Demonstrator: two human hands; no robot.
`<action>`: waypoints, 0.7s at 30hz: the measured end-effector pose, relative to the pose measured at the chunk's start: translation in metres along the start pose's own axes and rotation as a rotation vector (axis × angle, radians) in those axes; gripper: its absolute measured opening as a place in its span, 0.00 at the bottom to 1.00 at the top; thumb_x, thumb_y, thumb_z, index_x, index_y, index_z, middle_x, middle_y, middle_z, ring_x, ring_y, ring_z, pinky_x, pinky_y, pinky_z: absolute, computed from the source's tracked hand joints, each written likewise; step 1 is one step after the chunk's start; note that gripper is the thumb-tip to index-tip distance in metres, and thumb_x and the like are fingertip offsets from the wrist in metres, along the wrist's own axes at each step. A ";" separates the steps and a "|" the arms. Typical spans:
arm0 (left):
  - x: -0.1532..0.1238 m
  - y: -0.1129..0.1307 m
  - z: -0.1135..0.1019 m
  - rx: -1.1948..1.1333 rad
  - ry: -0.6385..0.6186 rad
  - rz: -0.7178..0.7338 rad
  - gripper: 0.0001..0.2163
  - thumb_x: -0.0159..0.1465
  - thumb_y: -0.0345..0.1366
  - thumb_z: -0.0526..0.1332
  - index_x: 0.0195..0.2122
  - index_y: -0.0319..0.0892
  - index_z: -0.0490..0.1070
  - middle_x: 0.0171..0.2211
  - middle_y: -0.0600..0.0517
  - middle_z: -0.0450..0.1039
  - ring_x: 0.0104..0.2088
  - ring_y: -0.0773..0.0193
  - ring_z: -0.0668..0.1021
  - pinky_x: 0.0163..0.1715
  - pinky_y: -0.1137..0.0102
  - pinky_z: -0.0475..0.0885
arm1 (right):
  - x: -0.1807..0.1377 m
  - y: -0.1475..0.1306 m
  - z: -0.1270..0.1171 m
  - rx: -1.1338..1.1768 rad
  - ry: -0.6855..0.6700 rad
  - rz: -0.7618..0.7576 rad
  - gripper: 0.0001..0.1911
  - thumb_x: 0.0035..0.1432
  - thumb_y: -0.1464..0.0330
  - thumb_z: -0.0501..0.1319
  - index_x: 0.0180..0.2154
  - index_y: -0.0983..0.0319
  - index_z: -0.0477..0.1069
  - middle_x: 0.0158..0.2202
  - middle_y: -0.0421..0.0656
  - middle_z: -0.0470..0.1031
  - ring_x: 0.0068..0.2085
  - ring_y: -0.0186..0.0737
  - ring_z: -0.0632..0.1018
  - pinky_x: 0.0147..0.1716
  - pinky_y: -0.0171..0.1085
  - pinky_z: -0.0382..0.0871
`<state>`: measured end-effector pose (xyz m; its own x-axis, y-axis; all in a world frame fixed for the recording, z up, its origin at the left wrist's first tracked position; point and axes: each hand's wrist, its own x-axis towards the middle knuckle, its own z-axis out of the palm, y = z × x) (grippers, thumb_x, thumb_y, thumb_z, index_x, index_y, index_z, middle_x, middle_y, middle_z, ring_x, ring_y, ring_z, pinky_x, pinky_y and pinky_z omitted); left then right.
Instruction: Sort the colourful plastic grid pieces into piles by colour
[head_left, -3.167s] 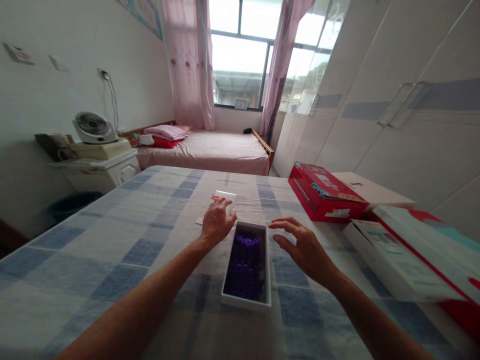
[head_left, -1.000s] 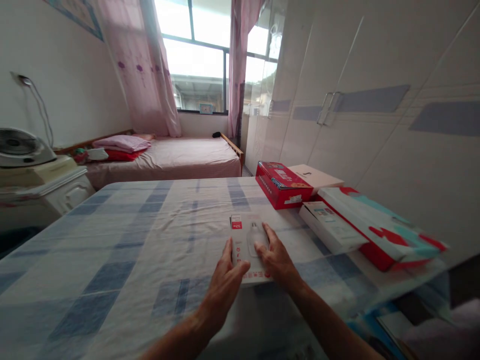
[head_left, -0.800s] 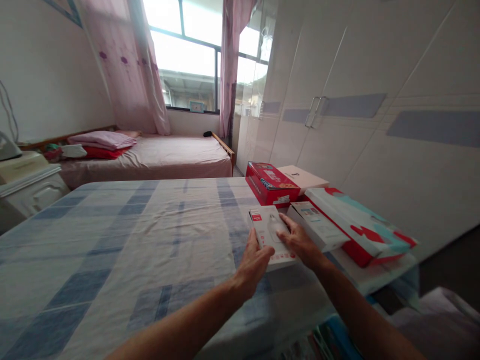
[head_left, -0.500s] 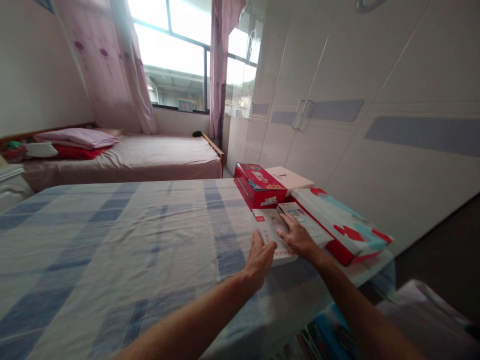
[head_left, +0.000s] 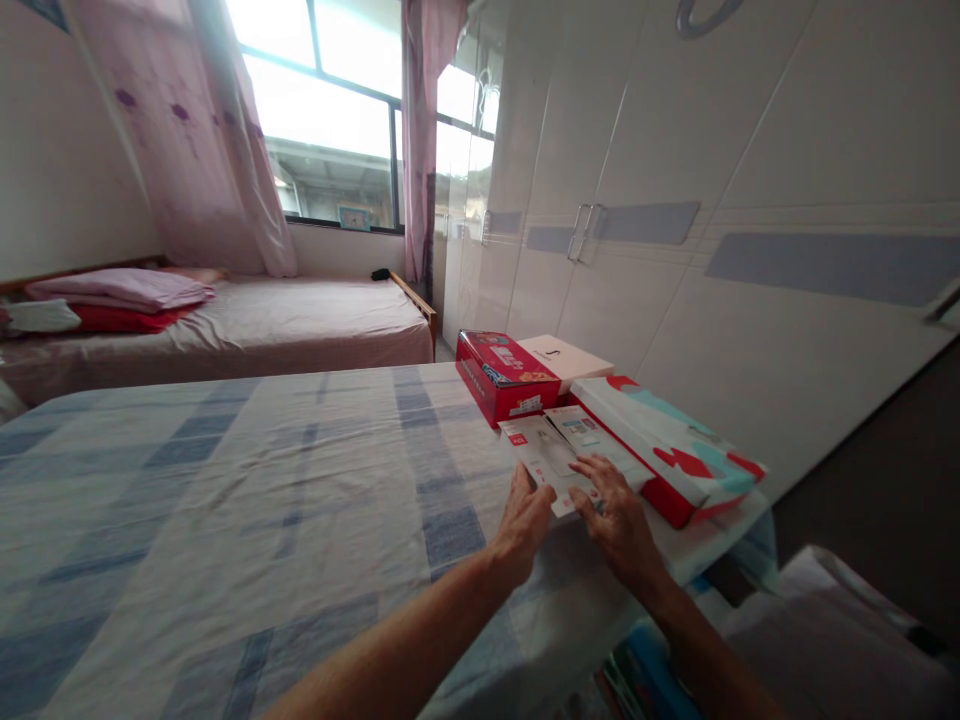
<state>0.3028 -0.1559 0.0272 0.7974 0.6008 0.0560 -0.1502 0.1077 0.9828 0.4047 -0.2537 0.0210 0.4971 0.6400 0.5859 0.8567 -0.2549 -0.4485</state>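
A flat white box with red print lies at the right end of the bed, its near side partly hidden by my fingers. My left hand grips its left edge, with the thumb at the near side. On its right near corner, my right hand holds the box with curled fingers. Right beside it is a second white printed box. Close behind stands a red box, and to the right a large white, red and light-blue box.
A cream box sits behind the red one. Blue-striped cloth covers the surface. White wardrobe doors rise on the right. A pink bed stands by the window. Below the near edge are blue items and a pale cloth.
My right hand has moved from the gap between the two white boxes to the right near corner of the nearer one. That box now looks slightly tilted. The view has shifted a little right.
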 end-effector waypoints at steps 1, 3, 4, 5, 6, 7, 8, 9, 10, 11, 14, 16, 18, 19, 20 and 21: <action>0.000 0.001 0.000 -0.032 -0.006 0.014 0.21 0.55 0.30 0.52 0.52 0.39 0.63 0.51 0.44 0.70 0.52 0.57 0.71 0.50 0.64 0.66 | -0.001 0.000 -0.001 -0.001 0.034 0.008 0.17 0.59 0.64 0.52 0.48 0.61 0.70 0.53 0.48 0.69 0.59 0.47 0.64 0.59 0.53 0.55; -0.001 0.002 -0.003 -0.071 -0.044 0.036 0.22 0.55 0.29 0.52 0.52 0.38 0.62 0.51 0.43 0.70 0.51 0.57 0.72 0.49 0.65 0.68 | -0.007 -0.005 -0.004 0.009 0.098 0.023 0.16 0.60 0.64 0.52 0.47 0.61 0.69 0.52 0.49 0.69 0.58 0.47 0.64 0.59 0.52 0.56; -0.004 0.003 -0.007 -0.055 -0.061 0.030 0.22 0.56 0.30 0.52 0.53 0.38 0.62 0.52 0.43 0.70 0.50 0.57 0.73 0.48 0.64 0.69 | -0.011 -0.010 -0.005 0.023 0.124 0.027 0.16 0.60 0.65 0.51 0.47 0.60 0.69 0.52 0.49 0.69 0.58 0.47 0.65 0.58 0.52 0.56; -0.006 0.004 -0.012 -0.010 -0.059 0.012 0.21 0.57 0.31 0.52 0.54 0.39 0.61 0.53 0.43 0.69 0.51 0.57 0.73 0.48 0.64 0.69 | -0.015 -0.017 -0.005 0.045 0.134 0.028 0.15 0.60 0.65 0.51 0.47 0.60 0.69 0.51 0.48 0.69 0.57 0.47 0.65 0.58 0.51 0.57; -0.009 0.004 -0.020 0.058 -0.038 -0.012 0.21 0.59 0.33 0.52 0.55 0.39 0.60 0.55 0.42 0.67 0.52 0.57 0.72 0.49 0.63 0.69 | -0.019 -0.025 -0.005 0.074 0.126 0.023 0.14 0.60 0.66 0.51 0.46 0.59 0.69 0.51 0.48 0.69 0.57 0.46 0.66 0.57 0.50 0.58; -0.011 0.005 -0.030 0.141 0.002 -0.032 0.22 0.60 0.35 0.52 0.56 0.39 0.59 0.57 0.41 0.65 0.55 0.56 0.70 0.50 0.63 0.68 | -0.022 -0.035 -0.004 0.112 0.098 0.012 0.13 0.60 0.66 0.52 0.46 0.58 0.69 0.51 0.47 0.69 0.56 0.45 0.67 0.56 0.49 0.60; -0.013 0.007 -0.042 0.219 0.060 -0.039 0.23 0.62 0.38 0.52 0.58 0.38 0.58 0.59 0.40 0.62 0.57 0.56 0.68 0.52 0.63 0.67 | -0.022 -0.047 -0.002 0.156 0.052 -0.005 0.13 0.61 0.67 0.52 0.45 0.57 0.70 0.50 0.46 0.69 0.55 0.44 0.68 0.55 0.47 0.61; -0.013 0.008 -0.056 0.275 0.105 -0.019 0.25 0.63 0.41 0.51 0.59 0.37 0.56 0.61 0.39 0.59 0.59 0.57 0.66 0.52 0.64 0.66 | -0.021 -0.060 0.001 0.206 -0.003 -0.027 0.12 0.60 0.68 0.52 0.44 0.56 0.70 0.49 0.45 0.70 0.53 0.43 0.69 0.54 0.46 0.62; -0.012 0.010 -0.071 0.320 0.151 0.018 0.26 0.64 0.43 0.50 0.60 0.36 0.55 0.61 0.39 0.58 0.59 0.58 0.66 0.52 0.65 0.67 | -0.017 -0.073 0.006 0.260 -0.060 -0.048 0.12 0.60 0.69 0.52 0.44 0.55 0.71 0.49 0.44 0.70 0.52 0.42 0.70 0.54 0.44 0.63; -0.010 0.013 -0.088 0.366 0.208 0.060 0.26 0.64 0.43 0.49 0.60 0.36 0.55 0.61 0.39 0.59 0.58 0.59 0.68 0.52 0.66 0.67 | -0.010 -0.086 0.013 0.320 -0.113 -0.064 0.13 0.59 0.70 0.53 0.43 0.55 0.72 0.47 0.44 0.71 0.51 0.41 0.71 0.53 0.43 0.63; -0.002 0.021 -0.141 0.579 0.338 0.129 0.22 0.63 0.40 0.49 0.54 0.33 0.64 0.52 0.40 0.70 0.51 0.59 0.74 0.49 0.64 0.70 | 0.020 -0.120 0.047 0.478 -0.242 -0.068 0.15 0.57 0.73 0.54 0.43 0.56 0.73 0.42 0.42 0.73 0.46 0.39 0.73 0.49 0.40 0.66; -0.001 0.024 -0.174 0.804 0.411 0.189 0.17 0.61 0.35 0.50 0.47 0.34 0.70 0.49 0.41 0.72 0.51 0.58 0.74 0.51 0.63 0.68 | 0.041 -0.134 0.079 0.510 -0.287 -0.055 0.16 0.55 0.74 0.54 0.43 0.58 0.74 0.41 0.43 0.74 0.44 0.39 0.74 0.48 0.39 0.67; -0.004 0.021 -0.201 1.029 0.478 0.247 0.15 0.59 0.30 0.51 0.44 0.37 0.72 0.52 0.43 0.71 0.54 0.58 0.72 0.55 0.61 0.65 | 0.057 -0.141 0.114 0.486 -0.302 -0.061 0.16 0.53 0.75 0.55 0.43 0.60 0.74 0.42 0.44 0.74 0.46 0.39 0.74 0.49 0.39 0.66; -0.007 0.019 -0.211 1.121 0.496 0.256 0.15 0.59 0.29 0.51 0.44 0.38 0.72 0.53 0.43 0.70 0.55 0.58 0.71 0.56 0.60 0.64 | 0.061 -0.143 0.131 0.468 -0.304 -0.065 0.16 0.53 0.76 0.54 0.43 0.60 0.73 0.43 0.45 0.73 0.46 0.39 0.74 0.50 0.39 0.65; -0.010 0.016 -0.218 1.197 0.499 0.247 0.15 0.59 0.28 0.52 0.44 0.38 0.72 0.53 0.44 0.70 0.55 0.58 0.71 0.56 0.59 0.63 | 0.063 -0.143 0.145 0.449 -0.305 -0.070 0.16 0.53 0.76 0.54 0.43 0.61 0.73 0.43 0.45 0.73 0.47 0.39 0.73 0.50 0.39 0.64; -0.013 0.013 -0.223 1.256 0.484 0.228 0.14 0.59 0.28 0.52 0.44 0.38 0.72 0.52 0.43 0.70 0.54 0.58 0.71 0.56 0.60 0.64 | 0.063 -0.143 0.157 0.426 -0.309 -0.078 0.16 0.53 0.76 0.54 0.43 0.62 0.73 0.43 0.46 0.73 0.47 0.39 0.73 0.50 0.39 0.64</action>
<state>0.1601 0.0144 0.0001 0.5052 0.7508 0.4255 0.5846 -0.6604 0.4712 0.2924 -0.0629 0.0158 0.3154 0.8455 0.4308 0.7256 0.0777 -0.6837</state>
